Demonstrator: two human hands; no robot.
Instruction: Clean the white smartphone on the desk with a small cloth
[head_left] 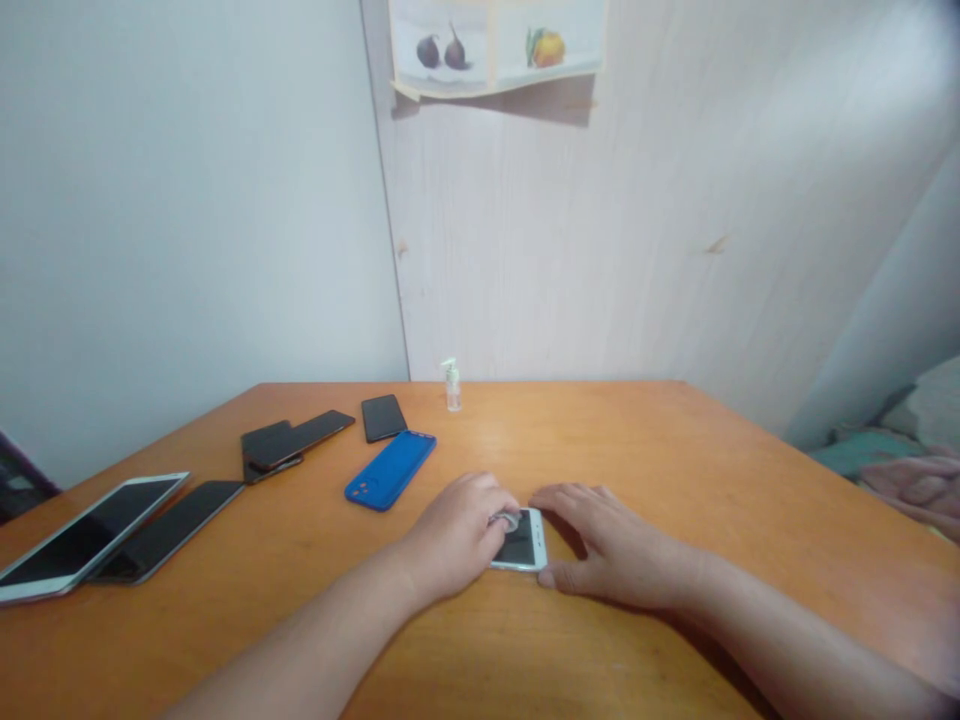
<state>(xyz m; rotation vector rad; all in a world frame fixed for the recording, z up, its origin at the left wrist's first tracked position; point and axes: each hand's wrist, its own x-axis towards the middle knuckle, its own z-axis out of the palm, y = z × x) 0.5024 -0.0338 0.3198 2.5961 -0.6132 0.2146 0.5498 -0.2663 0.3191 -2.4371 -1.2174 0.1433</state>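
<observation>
A white smartphone (538,540) lies flat on the table, its dark screen facing up. My left hand (461,530) covers its left part, the fingers closed on a small crumpled greyish-white cloth (507,520) that rests against the screen. My right hand (607,545) braces the phone's right end, with the thumb at the near corner and the fingertips at the far corner. How much of the phone lies under my left hand is hidden.
The wooden table (585,430) also bears a blue phone case (394,470), a black phone (383,417), overlapping dark phones (311,437), a white tablet (94,532) partly on another dark device (176,530), and a small clear pump bottle (453,388) at the back edge.
</observation>
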